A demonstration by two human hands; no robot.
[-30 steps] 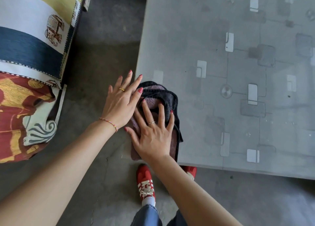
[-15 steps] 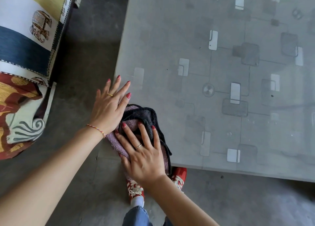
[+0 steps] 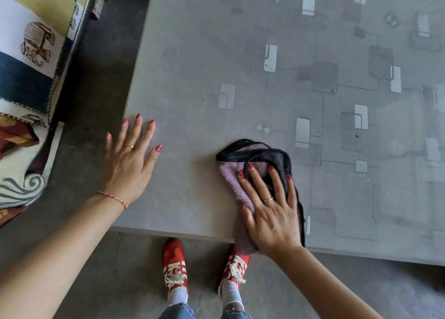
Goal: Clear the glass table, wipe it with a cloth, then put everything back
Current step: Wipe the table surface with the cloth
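The glass table (image 3: 204, 66) fills the upper right of the head view, its grey top patterned with squares and lines. A folded purple cloth with a black border (image 3: 231, 172) lies on the table near its front edge. My right hand (image 3: 269, 208) presses flat on the cloth, fingers spread over it. My left hand (image 3: 130, 159) rests flat on the table's left front corner, fingers apart, holding nothing. Nothing else stands on the visible part of the table.
A sofa with a striped, elephant-print cover (image 3: 31, 54) stands to the left across a narrow strip of concrete floor (image 3: 96, 78). My red shoes (image 3: 174, 263) stand on the floor just under the table's front edge.
My right hand has slid the cloth rightward along the front edge, away from the corner. My left hand has come off the cloth and now lies flat on the table's corner.
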